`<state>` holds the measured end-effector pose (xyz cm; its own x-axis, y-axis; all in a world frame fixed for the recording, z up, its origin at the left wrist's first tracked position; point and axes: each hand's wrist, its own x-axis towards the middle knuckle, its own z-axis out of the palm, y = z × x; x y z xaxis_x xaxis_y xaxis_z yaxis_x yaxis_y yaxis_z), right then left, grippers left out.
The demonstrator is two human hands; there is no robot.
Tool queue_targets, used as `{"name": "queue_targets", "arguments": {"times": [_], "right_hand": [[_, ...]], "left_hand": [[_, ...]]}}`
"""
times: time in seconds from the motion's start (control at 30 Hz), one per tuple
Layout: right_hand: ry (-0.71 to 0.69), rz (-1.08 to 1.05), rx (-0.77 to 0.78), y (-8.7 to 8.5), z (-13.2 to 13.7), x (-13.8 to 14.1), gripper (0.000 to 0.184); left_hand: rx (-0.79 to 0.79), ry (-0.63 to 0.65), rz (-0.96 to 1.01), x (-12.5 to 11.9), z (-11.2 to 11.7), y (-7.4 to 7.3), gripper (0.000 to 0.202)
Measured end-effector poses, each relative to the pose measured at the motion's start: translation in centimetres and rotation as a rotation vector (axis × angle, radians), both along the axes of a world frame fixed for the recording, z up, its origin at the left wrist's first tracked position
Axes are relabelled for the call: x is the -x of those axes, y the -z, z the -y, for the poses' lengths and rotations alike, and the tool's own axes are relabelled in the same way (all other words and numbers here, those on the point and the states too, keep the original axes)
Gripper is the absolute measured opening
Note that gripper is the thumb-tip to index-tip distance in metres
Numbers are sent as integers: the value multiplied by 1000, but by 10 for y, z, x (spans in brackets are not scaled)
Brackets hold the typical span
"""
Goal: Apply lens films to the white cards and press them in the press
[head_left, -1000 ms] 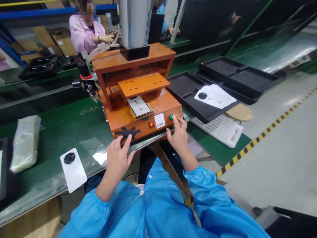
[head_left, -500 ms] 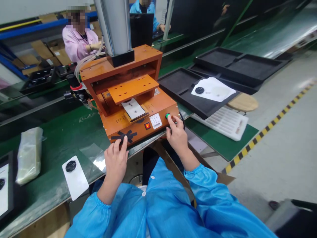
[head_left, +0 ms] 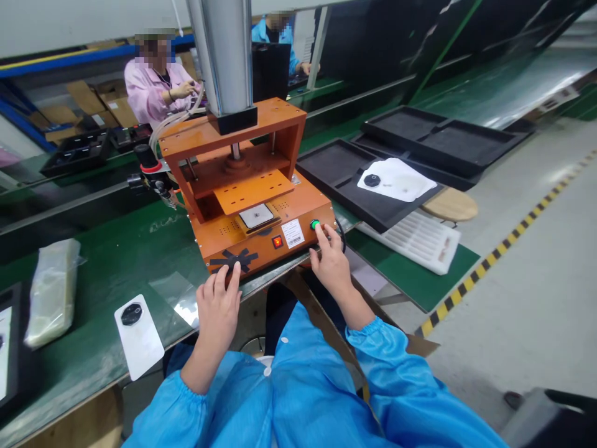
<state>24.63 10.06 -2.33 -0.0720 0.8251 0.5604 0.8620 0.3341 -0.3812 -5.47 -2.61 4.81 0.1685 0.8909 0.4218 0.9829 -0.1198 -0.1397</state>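
Observation:
An orange press [head_left: 219, 249] stands before me with its orange pressing plate [head_left: 254, 190] lowered over a white phone back panel [head_left: 256, 215], which lies in the fixture and is partly hidden by the plate. My left hand [head_left: 220, 305] touches the front left corner at the black tape [head_left: 236, 259], its fingers apart and holding nothing. At the front right, my right hand [head_left: 331, 264] has its index fingertip at the lower edge of the green button [head_left: 315, 224]; this hand is open too. Left of the press lies another white panel [head_left: 140, 342] with a black round camera area.
Black trays [head_left: 392, 214] sit to the right, one carrying stacked white panels [head_left: 401, 179]. Below them is a white slotted rack [head_left: 420, 242]. A plastic-wrapped bundle [head_left: 53, 292] and clear film [head_left: 175, 295] lie on the green bench [head_left: 97, 249]. Two people work behind the press.
The pressing plate has come down, showing the rod above it and covering more of the panel. My right fingertip has slipped slightly below the green button. My left hand stays at the tape.

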Motion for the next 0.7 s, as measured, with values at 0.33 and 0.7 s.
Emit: {"name": "queue_targets", "arguments": {"times": [0.33,0.7], "right_hand": [[-12,-92,-55,32,20,18,77],[-43,30,-109,83,38,35,93]], "left_hand": [[-56,72,138,-2,12,-7,46],[-305,-599,387,234,136,6,42]]}}
